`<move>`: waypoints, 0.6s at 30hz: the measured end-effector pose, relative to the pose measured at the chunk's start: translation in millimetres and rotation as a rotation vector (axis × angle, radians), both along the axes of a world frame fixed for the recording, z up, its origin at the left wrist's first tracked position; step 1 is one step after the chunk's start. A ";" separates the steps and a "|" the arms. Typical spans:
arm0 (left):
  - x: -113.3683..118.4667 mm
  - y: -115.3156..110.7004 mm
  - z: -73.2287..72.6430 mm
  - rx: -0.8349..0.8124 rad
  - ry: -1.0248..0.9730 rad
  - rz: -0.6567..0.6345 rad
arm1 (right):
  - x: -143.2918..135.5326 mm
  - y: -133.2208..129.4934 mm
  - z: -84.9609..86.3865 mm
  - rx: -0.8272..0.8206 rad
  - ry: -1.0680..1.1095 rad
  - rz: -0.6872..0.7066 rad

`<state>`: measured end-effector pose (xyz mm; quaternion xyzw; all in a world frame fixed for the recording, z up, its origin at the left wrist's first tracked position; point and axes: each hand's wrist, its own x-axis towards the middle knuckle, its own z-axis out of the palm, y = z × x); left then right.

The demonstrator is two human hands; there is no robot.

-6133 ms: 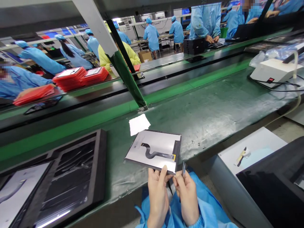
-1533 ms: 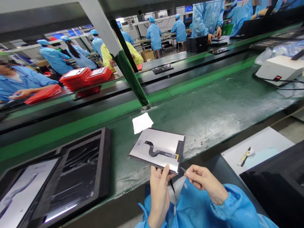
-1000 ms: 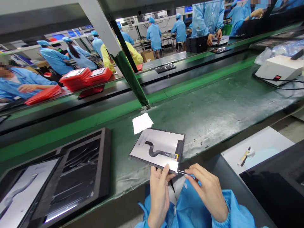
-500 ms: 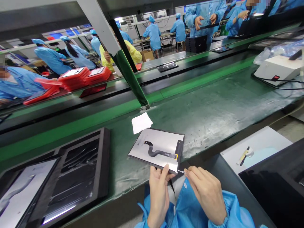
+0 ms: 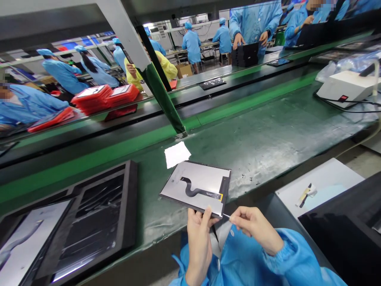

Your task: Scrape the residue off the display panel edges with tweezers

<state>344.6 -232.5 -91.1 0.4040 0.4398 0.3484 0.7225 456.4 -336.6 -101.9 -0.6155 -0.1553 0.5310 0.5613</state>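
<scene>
My left hand (image 5: 199, 238) grips the display panel (image 5: 196, 184) by its near edge — thumb on top — over the front part of the table (image 5: 268, 131), beside the white papers (image 5: 177, 155). My right hand (image 5: 256, 228) pinches tweezers (image 5: 226, 216) — their tip at the panel's near corner.

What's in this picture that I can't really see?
In the head view:
Panel: its underside faces away.
Left hand: some fingertips, hidden behind the panel.
Thin tool: its back end, covered by the right hand.
Black ribbon cable: printing too small to read.
Dark tray: cut off by the left edge.
</scene>
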 end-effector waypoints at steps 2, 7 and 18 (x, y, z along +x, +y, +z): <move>0.1 0.5 -0.9 -0.003 0.006 0.001 | 3.1 1.9 -1.5 0.014 0.162 0.018; -0.6 1.3 -2.6 0.001 0.010 -0.003 | 5.3 0.6 -0.4 -0.006 0.331 0.090; -0.7 0.8 -2.1 -0.003 0.010 -0.002 | 2.3 -0.2 -4.4 0.022 0.525 0.127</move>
